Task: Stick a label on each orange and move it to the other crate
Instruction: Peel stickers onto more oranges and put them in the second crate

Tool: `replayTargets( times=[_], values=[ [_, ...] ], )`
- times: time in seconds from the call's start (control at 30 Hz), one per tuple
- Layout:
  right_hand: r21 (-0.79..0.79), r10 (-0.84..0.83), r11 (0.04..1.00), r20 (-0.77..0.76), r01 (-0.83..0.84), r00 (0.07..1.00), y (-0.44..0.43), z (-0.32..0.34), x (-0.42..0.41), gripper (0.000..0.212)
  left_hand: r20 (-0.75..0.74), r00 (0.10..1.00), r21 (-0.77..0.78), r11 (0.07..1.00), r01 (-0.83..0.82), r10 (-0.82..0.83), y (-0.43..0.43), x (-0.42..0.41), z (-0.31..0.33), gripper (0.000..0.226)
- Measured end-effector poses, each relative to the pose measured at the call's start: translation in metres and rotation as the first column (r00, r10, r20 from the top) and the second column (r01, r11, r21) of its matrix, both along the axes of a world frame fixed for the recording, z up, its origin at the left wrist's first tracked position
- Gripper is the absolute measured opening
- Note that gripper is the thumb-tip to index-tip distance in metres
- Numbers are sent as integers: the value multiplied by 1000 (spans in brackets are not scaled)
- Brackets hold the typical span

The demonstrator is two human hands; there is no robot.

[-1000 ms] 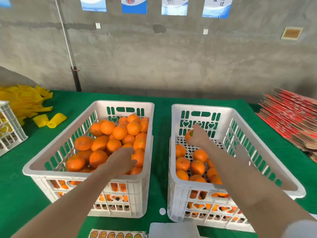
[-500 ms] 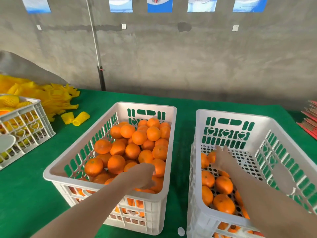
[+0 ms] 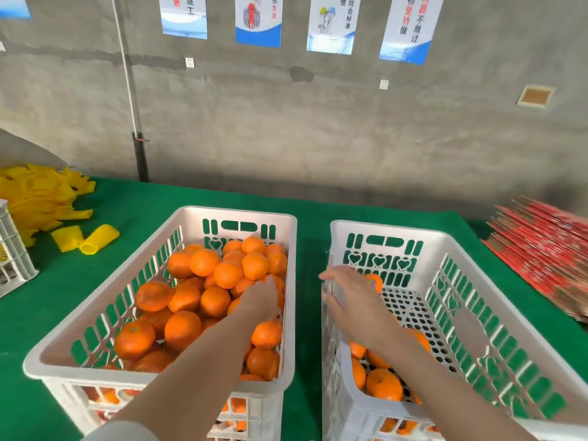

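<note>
Green cloth; left hand down among the oranges, grip unclear; right hand slack-fingered over the right crate.

We see bright orange oranges in the white left crate and white right crate, both patterned with slot and heart cut-outs. The cloth is deep green, foam nets yellow, stacked sheets red, and posters blue-and-white on a grey wall.

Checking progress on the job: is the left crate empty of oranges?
No, the left crate is heaped with oranges, far more than lie in the right crate.
</note>
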State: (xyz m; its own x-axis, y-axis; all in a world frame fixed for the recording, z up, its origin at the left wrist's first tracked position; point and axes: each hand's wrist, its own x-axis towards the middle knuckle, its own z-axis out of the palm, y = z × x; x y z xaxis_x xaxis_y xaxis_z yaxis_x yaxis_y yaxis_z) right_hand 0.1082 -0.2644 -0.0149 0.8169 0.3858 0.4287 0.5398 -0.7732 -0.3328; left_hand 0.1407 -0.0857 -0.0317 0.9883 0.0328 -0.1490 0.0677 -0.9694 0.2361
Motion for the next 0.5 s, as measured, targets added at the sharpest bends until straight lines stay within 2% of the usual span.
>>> replayTargets(
  times=[0.1, 0.17, 0.23, 0.3, 0.37, 0.43, 0.5],
  values=[
    [11, -20, 1000, -8, 20, 1000, -4, 4, -19, 30, 53, 999, -49, 999, 3, -1, 2, 14, -16, 51],
    [15, -8, 1000, -11, 8, 1000, -5, 7, -30, 29, 31, 998, -118, 992, -46, 50, 9, 27, -25, 66],
    [37, 9, 999, 12, -10, 1000, -7, 11, -46, 25, 16, 989, -305, 943, -134, 145, 20, 33, -23, 81],
    [87, 34, 996, 27, -36, 999, -10, 13, -68, 21, 25, 974, -563, 808, -174, 227, 32, 34, -12, 81],
    [157, 82, 984, 46, -89, 996, -12, 9, -93, 17, 37, 952, -763, 624, -168, 303, 42, 20, 7, 81],
    [243, 152, 957, 50, -160, 987, -15, -2, -121, 15, 79, 948, -879, 471, -81, 310, 48, -11, 24, 76],
    [282, 203, 938, 25, -201, 979, -22, -21, -144, 13, 139, 956, -916, 401, 24, 260, 50, -53, 36, 73]
  ],
)
